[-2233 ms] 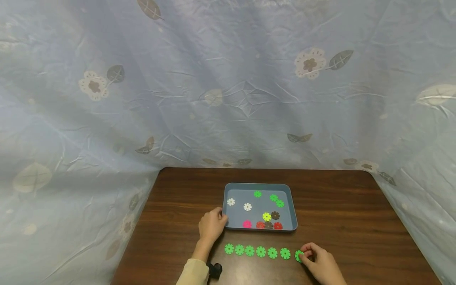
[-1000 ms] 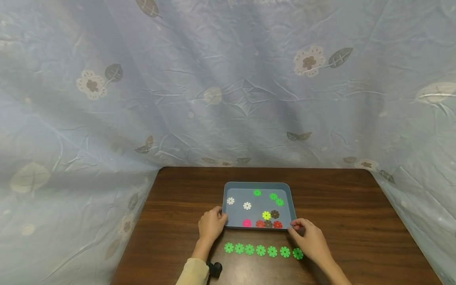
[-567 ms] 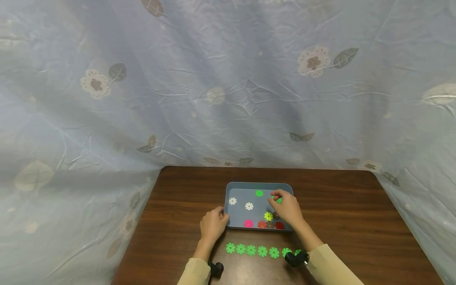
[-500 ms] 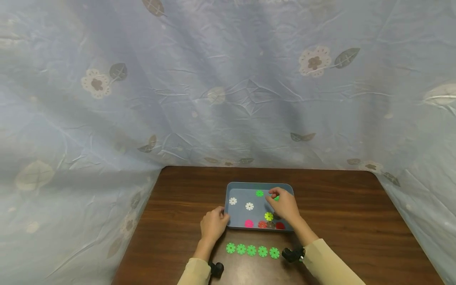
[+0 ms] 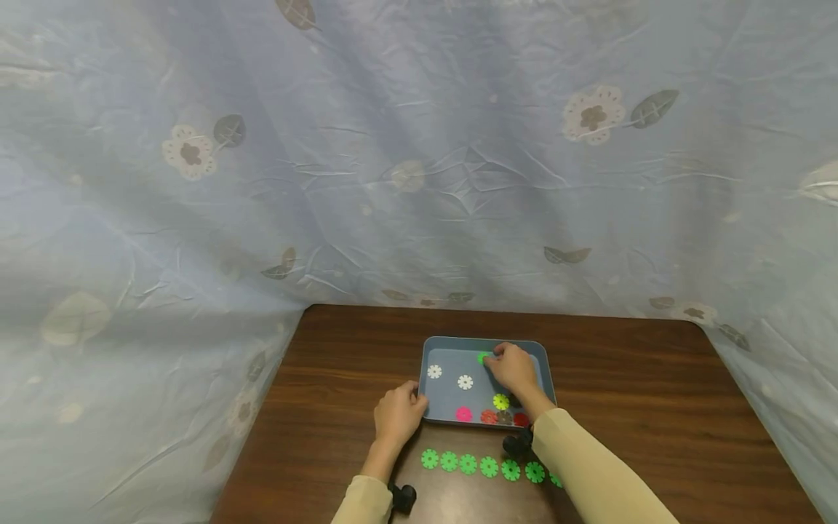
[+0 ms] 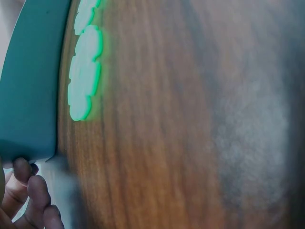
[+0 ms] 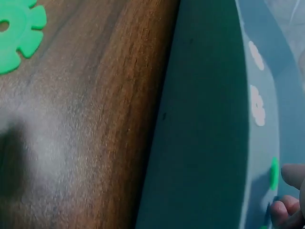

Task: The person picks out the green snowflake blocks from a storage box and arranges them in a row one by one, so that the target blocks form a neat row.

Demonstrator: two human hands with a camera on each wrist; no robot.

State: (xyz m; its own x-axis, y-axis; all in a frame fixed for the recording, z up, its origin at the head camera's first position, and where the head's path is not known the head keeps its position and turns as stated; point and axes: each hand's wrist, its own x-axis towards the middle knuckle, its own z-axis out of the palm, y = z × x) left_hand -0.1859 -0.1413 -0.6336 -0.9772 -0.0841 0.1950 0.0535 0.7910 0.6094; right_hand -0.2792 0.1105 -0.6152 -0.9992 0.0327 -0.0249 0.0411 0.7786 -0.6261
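A shallow blue-grey tray [image 5: 448, 399] holds notched plastic snowflake discs in several colours. My left hand [image 5: 395, 418] grips its near left side, fingertips and thumb at the wall; the left wrist view shows them right at the tray's corner. Over the tray's far half, my right hand [image 5: 515, 370] reaches in, thumb and index finger parted. Its fingertips are right at a green snowflake disc [image 7: 274, 174], which lies flat on the tray floor. The hand hides other parts of the tray. In front stretches a row of green snowflake discs [image 5: 468, 464], its right end partly covered by the right sleeve.
Two white discs [image 5: 465, 382] lie at the tray's left. A yellow disc [image 5: 500, 402], a pink disc [image 5: 464, 414], and red and brown discs gather along its near side. A patterned curtain [image 5: 406, 218] hangs behind the brown wooden table [image 5: 628, 386].
My right hand has let go of a green snowflake disc at the row's right end, then moved up over the tray and leftward inside it. My left hand has stayed on the tray.
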